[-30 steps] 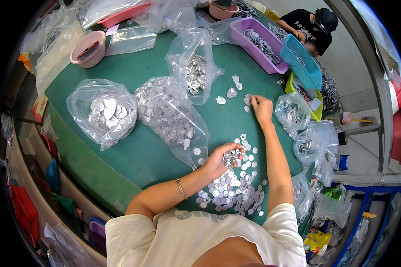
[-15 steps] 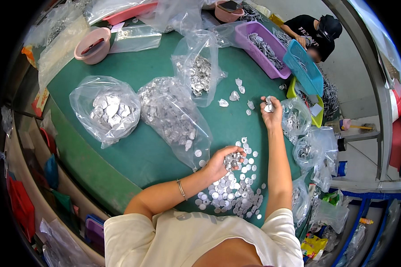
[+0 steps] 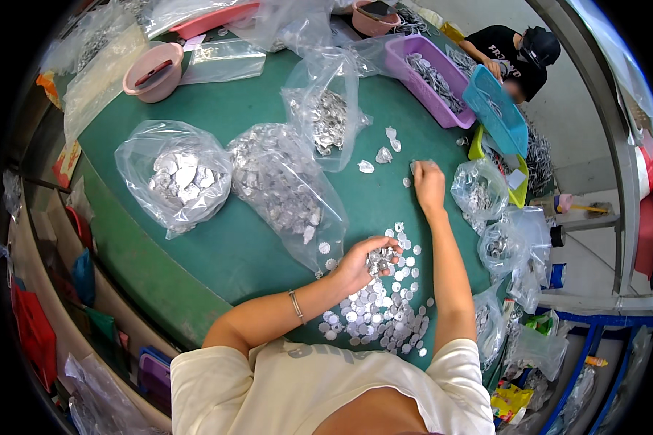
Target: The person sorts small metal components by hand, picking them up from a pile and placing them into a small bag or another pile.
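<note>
On the green table, the right hand now lies stretched far forward, fingers curled down over a small piece, having slid past the loose clear packets it was beside a second ago. Nearer the body, the left hand stays cupped around a clutch of silver discs above the spread pile, bags just beside.

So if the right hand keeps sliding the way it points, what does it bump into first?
Probably the purple tray. The right hand points up the green table, and only bare cloth seems to lie between, though depth is hard to judge.
</note>
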### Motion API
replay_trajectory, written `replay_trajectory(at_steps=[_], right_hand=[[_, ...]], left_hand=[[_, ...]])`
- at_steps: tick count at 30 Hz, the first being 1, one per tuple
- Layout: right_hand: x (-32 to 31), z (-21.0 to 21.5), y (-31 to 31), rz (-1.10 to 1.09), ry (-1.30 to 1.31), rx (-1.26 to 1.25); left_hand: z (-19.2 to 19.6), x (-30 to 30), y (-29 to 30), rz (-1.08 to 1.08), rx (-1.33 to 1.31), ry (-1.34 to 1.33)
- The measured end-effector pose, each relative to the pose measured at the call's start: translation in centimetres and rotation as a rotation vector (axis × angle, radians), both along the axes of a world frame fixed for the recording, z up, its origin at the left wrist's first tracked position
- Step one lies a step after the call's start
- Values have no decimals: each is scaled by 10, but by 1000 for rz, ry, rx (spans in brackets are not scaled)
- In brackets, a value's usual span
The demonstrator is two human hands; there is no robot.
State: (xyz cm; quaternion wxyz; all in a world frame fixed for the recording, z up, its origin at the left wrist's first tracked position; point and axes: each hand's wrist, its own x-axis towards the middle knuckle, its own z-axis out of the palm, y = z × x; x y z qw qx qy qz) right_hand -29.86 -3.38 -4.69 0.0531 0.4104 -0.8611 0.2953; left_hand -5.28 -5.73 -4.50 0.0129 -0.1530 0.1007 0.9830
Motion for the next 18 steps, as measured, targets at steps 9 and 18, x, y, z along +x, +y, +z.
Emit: replay_trajectory(at_steps=[9, 18], right_hand=[[4, 21, -5, 205, -1457, -810], [33, 24, -10, 320, -1804, -730]], left_hand=[[-2, -1, 1, -1, 3, 3], [-3, -1, 2, 5, -8, 7]])
